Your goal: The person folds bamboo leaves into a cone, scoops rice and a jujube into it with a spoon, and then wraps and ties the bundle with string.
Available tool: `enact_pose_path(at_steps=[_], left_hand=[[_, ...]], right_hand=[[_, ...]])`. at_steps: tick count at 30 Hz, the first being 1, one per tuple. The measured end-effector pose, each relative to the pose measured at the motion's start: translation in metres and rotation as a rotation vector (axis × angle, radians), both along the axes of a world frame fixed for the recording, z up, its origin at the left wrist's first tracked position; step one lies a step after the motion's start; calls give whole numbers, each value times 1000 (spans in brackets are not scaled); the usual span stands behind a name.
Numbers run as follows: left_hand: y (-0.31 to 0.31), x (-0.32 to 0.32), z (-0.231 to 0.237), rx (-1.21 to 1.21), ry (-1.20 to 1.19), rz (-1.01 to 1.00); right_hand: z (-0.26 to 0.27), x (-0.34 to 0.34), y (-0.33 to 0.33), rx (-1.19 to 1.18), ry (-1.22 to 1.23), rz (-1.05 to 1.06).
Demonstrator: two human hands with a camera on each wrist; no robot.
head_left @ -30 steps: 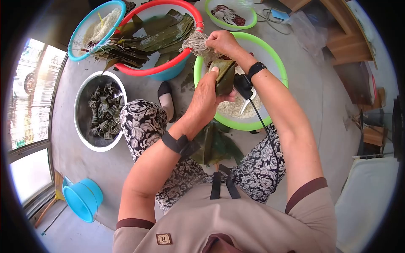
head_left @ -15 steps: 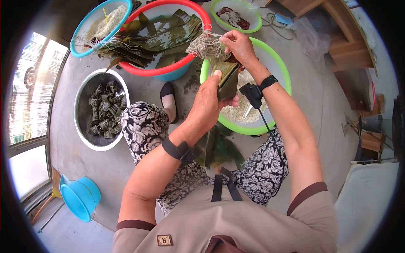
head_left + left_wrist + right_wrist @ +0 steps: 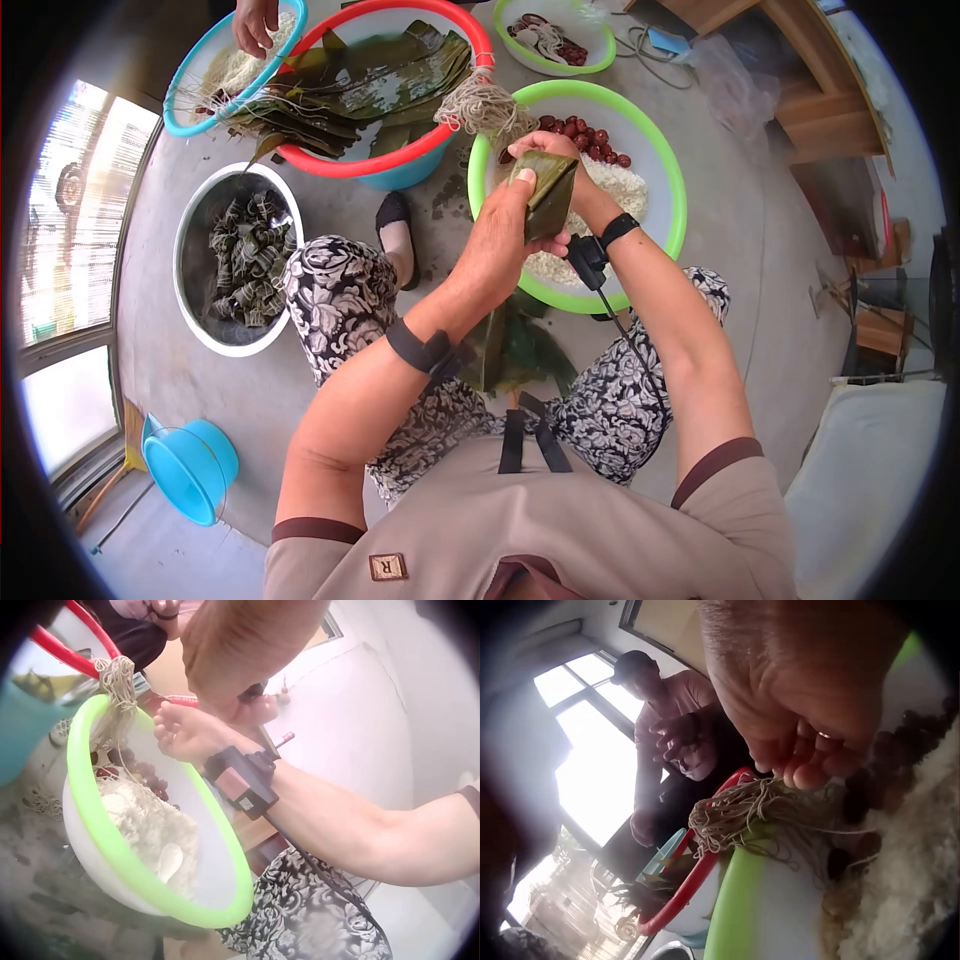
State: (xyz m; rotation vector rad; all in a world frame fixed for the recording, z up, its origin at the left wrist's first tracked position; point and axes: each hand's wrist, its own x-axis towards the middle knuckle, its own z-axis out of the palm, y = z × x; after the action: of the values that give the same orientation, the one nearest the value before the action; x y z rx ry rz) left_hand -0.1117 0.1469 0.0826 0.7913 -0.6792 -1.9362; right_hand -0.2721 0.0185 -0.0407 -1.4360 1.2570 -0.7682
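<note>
Left hand [image 3: 500, 224] gripped the leaf parcel [image 3: 553, 200] over the green bowl's [image 3: 679, 200] left side; right hand [image 3: 547, 143] curled, hold unclear — parcel likely light, soft, slippery — best grasped round folded sides.

Leaf parcel [image 3: 552, 200] over the rice basin [image 3: 677, 200].
Around that basin: leaf basin [image 3: 345, 168] at ten o'clock, small basin [image 3: 570, 71] at twelve, parcel bowl [image 3: 240, 350] near nine, bucket [image 3: 190, 470] at eight; string [image 3: 485, 103] between ten and eleven.

Left hand [image 3: 497, 230]: gripping | Right hand [image 3: 187, 735]: curled, near left
</note>
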Motion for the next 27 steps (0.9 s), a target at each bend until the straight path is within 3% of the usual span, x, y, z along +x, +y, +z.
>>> enact_pose_path(at_steps=[7, 9, 12, 14, 16, 18, 20, 24, 26, 27], left_hand=[[-1, -7, -3, 4, -56, -21], [-1, -9, -6, 4, -69, -23], [0, -14, -6, 9, -60, -51], [1, -17, -6, 26, -66, -71], [2, -20, -7, 23, -66, -82], [3, -21, -8, 21, -67, -94], [4, -23, -7, -5, -82, -118], [5, -23, -7, -18, -92, -121], [3, -22, -13, -15, -79, -128], [3, -22, -12, -15, -76, -128]], right_hand=[[-8, 11, 9, -127, 5, 71], [-6, 10, 5, -183, 106, -186], [-4, -4, 4, -262, 231, -266], [-9, -13, 0, -222, 295, -248], [-14, -17, -1, -332, 522, -155], [-16, -12, 0, -317, 500, -143], [-18, -5, -1, -496, 648, -111], [-15, 0, -5, -424, 643, -135], [-10, -13, -7, -360, 401, -117], [-3, -20, -7, -360, 403, -116]])
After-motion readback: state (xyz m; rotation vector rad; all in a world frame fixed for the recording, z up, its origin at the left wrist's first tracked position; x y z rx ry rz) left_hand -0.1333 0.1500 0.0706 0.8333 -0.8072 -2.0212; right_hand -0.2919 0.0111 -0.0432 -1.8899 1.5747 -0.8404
